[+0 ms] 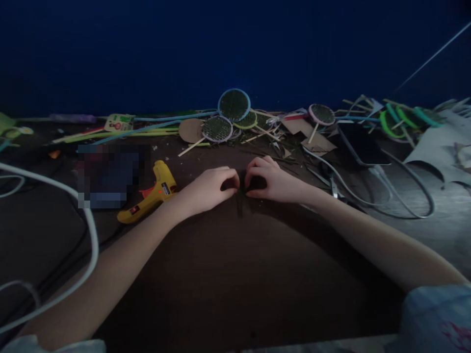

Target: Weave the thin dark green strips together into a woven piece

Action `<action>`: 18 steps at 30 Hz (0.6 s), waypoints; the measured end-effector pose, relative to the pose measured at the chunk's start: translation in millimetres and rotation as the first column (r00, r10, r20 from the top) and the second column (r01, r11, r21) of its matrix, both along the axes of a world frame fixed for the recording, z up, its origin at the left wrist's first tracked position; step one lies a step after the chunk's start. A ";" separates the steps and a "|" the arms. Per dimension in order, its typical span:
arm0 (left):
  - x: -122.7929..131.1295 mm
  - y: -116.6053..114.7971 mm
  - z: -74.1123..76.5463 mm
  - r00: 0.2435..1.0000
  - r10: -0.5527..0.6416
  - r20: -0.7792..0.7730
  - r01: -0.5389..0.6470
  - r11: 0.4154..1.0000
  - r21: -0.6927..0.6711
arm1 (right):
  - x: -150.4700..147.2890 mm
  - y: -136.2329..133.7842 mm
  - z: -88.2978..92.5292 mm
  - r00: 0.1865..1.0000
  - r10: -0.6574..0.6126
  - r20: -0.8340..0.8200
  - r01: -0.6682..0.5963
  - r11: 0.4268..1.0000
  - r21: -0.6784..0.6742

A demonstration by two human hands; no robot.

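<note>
My left hand [217, 187] and my right hand [271, 181] face each other over the dark table, a small gap between their fingertips. Each hand has thumb and forefinger curled together in a pinch. In the gap runs a thin dark strip [240, 202], hard to tell from the tabletop. Whether the fingertips grip it, I cannot make out. Beside my left wrist lies a yellow glue gun [164, 184] with a red trigger. Small racket-like pieces with stick handles, such as one with a blue rim [234, 105] and one with a pale lilac rim [217, 129], lie beyond my hands.
Scissors [333, 187] lie by my right forearm, near a phone [362, 144] with a white cable [390, 189]. Green-rimmed rings [392, 123] and cut paper [441, 147] fill the right back. Cardboard scraps [320, 143] and sticks line the blue wall [235, 44]. Another white cable [93, 235] loops across the left.
</note>
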State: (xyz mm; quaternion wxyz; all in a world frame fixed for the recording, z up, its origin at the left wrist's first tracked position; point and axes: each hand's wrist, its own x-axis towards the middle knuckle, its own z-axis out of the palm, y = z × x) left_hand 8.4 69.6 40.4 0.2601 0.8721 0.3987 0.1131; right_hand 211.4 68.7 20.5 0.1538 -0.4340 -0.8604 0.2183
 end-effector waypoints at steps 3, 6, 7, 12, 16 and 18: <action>3.9 -2.2 -8.4 1.000 0.027 0.011 -0.027 1.000 0.004 | -1.2 -0.4 -2.2 1.000 -0.010 0.024 0.010 1.000 -0.011; 7.1 -4.7 -14.6 0.998 0.067 0.015 -0.067 0.998 0.005 | -1.6 -0.4 -2.4 0.999 -0.011 0.033 0.012 1.000 -0.022; 8.0 -5.6 -15.8 0.996 0.082 0.017 -0.083 0.996 0.014 | -1.7 -0.3 -2.4 0.999 -0.012 0.034 0.013 1.000 -0.023; 11.6 -9.4 -15.8 0.993 0.115 -0.031 -0.113 0.992 0.050 | -1.7 -0.6 -3.2 0.999 -0.014 0.030 0.015 1.000 -0.019; 12.7 -9.8 -15.0 0.991 0.132 -0.036 -0.130 0.991 0.043 | -1.7 -0.9 -4.4 1.000 -0.016 0.004 0.016 1.000 -0.010; 12.6 -9.4 -15.6 0.991 0.129 -0.033 -0.127 0.991 0.043 | -1.3 -0.5 -4.8 1.000 -0.019 -0.001 0.019 1.000 -0.006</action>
